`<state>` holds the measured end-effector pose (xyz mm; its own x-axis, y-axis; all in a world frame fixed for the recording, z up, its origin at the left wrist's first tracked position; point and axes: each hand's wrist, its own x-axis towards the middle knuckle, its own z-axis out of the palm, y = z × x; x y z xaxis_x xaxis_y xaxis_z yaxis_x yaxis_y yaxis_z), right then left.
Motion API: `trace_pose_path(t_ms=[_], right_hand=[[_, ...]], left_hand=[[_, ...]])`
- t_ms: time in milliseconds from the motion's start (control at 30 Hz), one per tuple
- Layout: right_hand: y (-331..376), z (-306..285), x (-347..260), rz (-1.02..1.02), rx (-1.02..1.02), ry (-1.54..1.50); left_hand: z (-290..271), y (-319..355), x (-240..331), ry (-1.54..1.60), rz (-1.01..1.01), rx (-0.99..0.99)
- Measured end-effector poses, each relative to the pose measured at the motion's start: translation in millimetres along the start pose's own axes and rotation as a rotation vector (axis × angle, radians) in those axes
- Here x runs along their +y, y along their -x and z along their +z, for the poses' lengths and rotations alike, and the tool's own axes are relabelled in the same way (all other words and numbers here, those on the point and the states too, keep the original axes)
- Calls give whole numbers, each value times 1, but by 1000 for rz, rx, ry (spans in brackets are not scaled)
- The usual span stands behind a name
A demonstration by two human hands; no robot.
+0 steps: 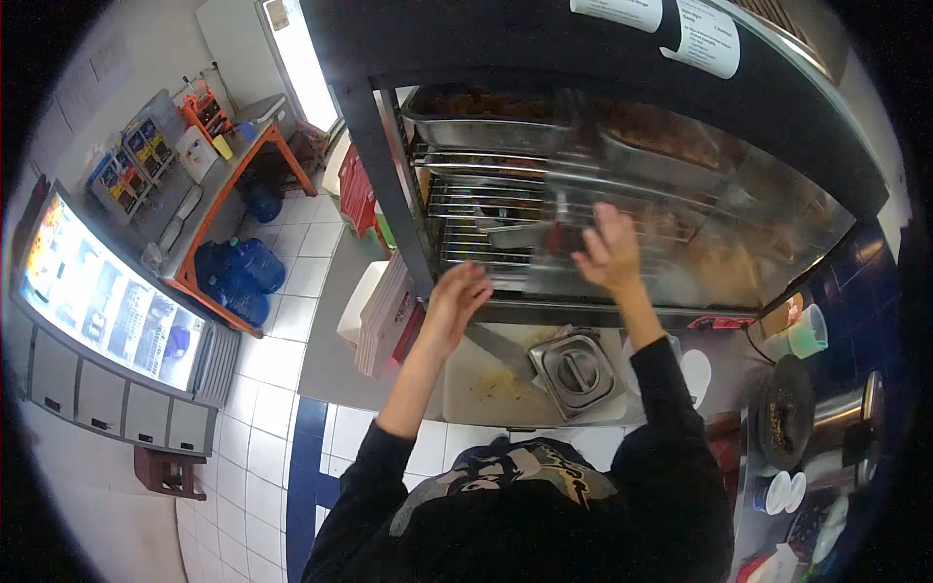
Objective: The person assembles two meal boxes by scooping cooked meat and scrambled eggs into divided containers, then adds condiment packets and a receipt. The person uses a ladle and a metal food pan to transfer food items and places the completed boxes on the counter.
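- Standing by the counter here, watching someone in a black long-sleeve top reach into a heated display cabinet (622,39) with wire racks (476,209) and metal trays of fried-looking food (486,121) on the upper shelf.
- The right hand (610,255) is raised against a clear sliding panel (573,233) at the front of the cabinet. Fingers are spread flat on it, palm pressed to the panel, not curled round anything.
- The left hand (457,296) sits lower and further left, near the bottom edge of the cabinet opening, fingers loosely bent. I honestly can't tell whether it's pinching the panel's lower edge or just hovering, since the glare and the blur hide the fingertips.
- Key bit of geometry: the panel's long side runs left to right along the cabinet front, and it lies straight ahead of the right hand, touching it. From the left hand it's up and to the right. So the right hand is clearly the nearer one.
- Below the hands, on the counter, there's a pale tray with crumbs (496,389) and a small steel tub with a lid (575,369) just beside it.
- Off to the left stands a stack of flat red-and-white boxes (389,316).
- Far left there's a lit menu screen (107,301) and blue water jugs (238,277) on the tiled floor.
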<state>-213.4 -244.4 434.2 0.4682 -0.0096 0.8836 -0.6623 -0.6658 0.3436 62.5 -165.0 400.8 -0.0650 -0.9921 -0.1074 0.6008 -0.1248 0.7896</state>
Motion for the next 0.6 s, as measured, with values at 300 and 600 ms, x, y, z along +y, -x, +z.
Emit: trace_pose_path(t_ms=[300,600], right_hand=[[-29,-60,-50,837,162,261],[-47,-13,-148,889,-438,-172]], left_hand=[[10,-103,-17,62,78,-30],[-5,15,-34,-43,43,-176]])
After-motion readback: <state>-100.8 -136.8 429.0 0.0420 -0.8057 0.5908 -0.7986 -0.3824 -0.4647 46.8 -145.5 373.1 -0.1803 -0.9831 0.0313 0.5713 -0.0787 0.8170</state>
